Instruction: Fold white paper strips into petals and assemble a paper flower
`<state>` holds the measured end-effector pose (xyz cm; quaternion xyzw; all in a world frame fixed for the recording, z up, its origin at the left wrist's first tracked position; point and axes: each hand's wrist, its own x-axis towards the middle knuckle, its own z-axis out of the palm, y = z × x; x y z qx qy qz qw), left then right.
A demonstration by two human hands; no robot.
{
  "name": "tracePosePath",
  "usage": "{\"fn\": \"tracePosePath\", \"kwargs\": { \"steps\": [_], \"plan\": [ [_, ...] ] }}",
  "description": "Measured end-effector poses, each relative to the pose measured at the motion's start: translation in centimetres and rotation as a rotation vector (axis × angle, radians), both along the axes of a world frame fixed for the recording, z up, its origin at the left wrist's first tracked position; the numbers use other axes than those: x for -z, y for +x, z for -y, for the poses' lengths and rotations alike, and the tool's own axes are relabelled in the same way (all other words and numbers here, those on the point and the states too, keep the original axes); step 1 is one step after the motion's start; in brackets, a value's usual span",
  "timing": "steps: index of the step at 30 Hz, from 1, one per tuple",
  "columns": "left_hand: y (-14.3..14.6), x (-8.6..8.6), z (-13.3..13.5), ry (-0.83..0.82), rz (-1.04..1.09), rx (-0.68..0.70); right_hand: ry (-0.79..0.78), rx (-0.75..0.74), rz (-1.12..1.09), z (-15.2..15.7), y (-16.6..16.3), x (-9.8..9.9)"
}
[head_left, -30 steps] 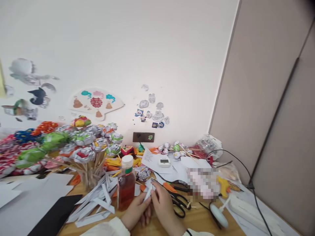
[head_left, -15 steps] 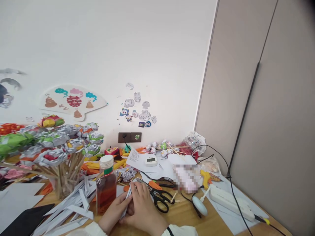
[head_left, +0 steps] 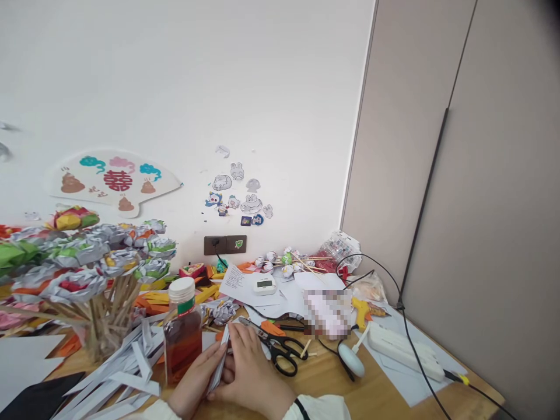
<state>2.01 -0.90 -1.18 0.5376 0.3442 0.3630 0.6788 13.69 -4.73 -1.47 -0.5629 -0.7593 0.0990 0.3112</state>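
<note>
Between my two hands, near the table's front edge, a narrow folded white paper strip (head_left: 218,368) stands tilted. My left hand (head_left: 198,373) pinches it from the left, thumb along its side. From the right, my right hand (head_left: 250,366) closes on the same strip, its fingers bent and partly hidden behind the paper. Just left of my hands stands a bottle (head_left: 182,335) of reddish-brown liquid with a white cap. Black-handled scissors (head_left: 284,353) lie on the wood right beside my right hand.
Loose folded white strips (head_left: 116,376) are heaped at left, below paper flowers (head_left: 83,254) on sticks. Further back are a small white timer (head_left: 265,284), orange and yellow papers, and a yellow glue gun (head_left: 361,314). A white power strip (head_left: 406,353) and black cables lie at right.
The view has swung slightly right, so everything sits a little further left. Both hands keep the paper strip between them; more of its flat face now shows.
</note>
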Motion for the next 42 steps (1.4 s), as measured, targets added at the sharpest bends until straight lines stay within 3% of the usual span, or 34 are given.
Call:
{"fn": "tracePosePath", "kwargs": {
  "steps": [13, 22, 28, 42],
  "plan": [
    [0.1, 0.2, -0.2, -0.03, 0.033, 0.01, -0.011, -0.006, 0.032, -0.4, -0.1, 0.8],
    [0.3, 1.2, -0.6, -0.018, -0.024, 0.141, 0.117, 0.019, -0.037, -0.6, 2.8, -1.2],
    [0.2, 0.9, -0.5, 0.075, 0.039, 0.068, 0.074, -0.106, 0.087, -0.3, 1.1, 0.0],
    [0.0, 1.5, -1.0, 0.129, -0.029, 0.086, 0.106, -0.116, 0.095, -0.1, 0.7, 0.2]
  ]
}}
